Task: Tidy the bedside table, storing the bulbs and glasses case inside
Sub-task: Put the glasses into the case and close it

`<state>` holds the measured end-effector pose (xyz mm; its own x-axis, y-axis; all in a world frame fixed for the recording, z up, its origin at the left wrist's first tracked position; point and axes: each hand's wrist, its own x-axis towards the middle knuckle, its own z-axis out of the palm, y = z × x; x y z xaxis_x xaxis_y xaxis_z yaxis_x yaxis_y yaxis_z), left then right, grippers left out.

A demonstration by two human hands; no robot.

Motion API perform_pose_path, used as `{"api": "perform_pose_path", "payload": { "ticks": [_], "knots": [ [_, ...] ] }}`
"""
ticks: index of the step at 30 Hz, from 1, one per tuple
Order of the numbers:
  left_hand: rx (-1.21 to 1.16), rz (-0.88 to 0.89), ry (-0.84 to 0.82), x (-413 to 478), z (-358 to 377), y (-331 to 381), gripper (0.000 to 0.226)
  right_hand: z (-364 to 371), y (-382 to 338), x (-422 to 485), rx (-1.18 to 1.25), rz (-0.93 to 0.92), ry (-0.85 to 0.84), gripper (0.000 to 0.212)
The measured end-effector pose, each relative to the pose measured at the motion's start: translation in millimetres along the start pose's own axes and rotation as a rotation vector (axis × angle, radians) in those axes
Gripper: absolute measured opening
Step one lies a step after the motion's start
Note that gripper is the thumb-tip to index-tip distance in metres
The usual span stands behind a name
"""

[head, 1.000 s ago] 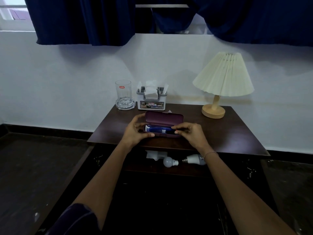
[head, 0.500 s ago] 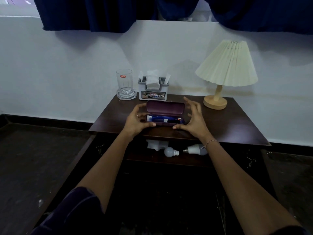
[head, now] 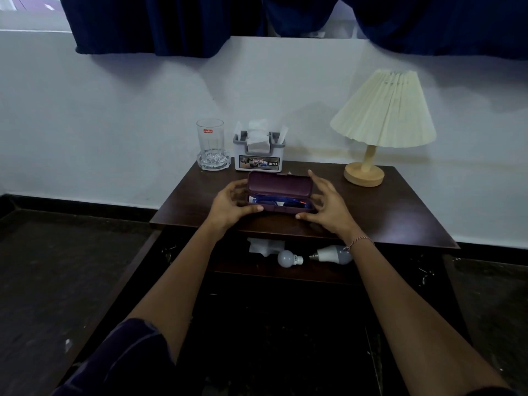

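We work at the bedside table (head: pixel 371 212) with both hands on the glasses case (head: pixel 279 184). The case sits on the tabletop near the front edge, lid raised, with blue glasses (head: pixel 281 202) lying in the lower half.

Our left hand (head: pixel 230 205) grips the left end of the case: thumb along the front edge, fingers curled behind the end. Our right hand (head: pixel 328 205) is spread at the right end, thumb touching the front lower edge, fingers raised beside the lid. We cannot tell whether those fingers touch the lid.

Both bulbs already lie on the shelf below the tabletop: the small bulb (head: pixel 288 258) and the larger bulb (head: pixel 333 254), bases facing each other, close but apart. A crumpled white paper (head: pixel 264 245) lies just left of them.

Handling notes, as judgement:
- The case looks like a rigid hard shell, light, with a smooth skin that may slip under loose fingers.
- The hinge runs along the back. We press the lid down from its top front edge while the lower half is steadied at the ends.
- The glasses are fragile. A frame arm above the rim could be pinched.
- Once shut, we take hold across the short ends or around the middle.
- The bulbs are breakable and can roll; we place the case beside them, not on them.
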<state>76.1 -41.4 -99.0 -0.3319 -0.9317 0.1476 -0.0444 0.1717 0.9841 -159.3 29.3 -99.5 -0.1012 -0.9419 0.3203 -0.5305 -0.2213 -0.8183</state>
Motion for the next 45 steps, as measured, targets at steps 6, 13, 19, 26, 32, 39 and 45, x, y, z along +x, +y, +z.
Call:
{"api": "perform_pose_path", "payload": {
  "ticks": [6,13,19,26,32,39,45],
  "knots": [
    [-0.038,0.007,0.034,1,1,-2,0.054,0,-3,-2,0.055,0.008,0.054,0.087],
    [-0.116,-0.014,0.048,0,2,-2,0.037,1,-6,-8,0.028,-0.037,0.095,0.049],
    [-0.193,0.001,0.017,-2,2,0,0.041,0,-10,-9,0.113,-0.012,0.102,0.042],
    [-0.258,0.007,-0.03,-3,3,3,0.04,-1,-13,-10,0.155,0.024,0.126,0.045],
    [-0.269,0.007,-0.027,-2,4,3,0.038,-2,-13,-11,0.157,0.033,0.125,0.045],
    [-0.287,0.017,-0.027,-2,4,2,0.036,-2,-15,-11,0.183,0.03,0.127,0.045],
    [-0.288,0.01,-0.024,-3,4,2,0.035,-1,-13,-11,0.184,0.028,0.129,0.044]
  ]
}}
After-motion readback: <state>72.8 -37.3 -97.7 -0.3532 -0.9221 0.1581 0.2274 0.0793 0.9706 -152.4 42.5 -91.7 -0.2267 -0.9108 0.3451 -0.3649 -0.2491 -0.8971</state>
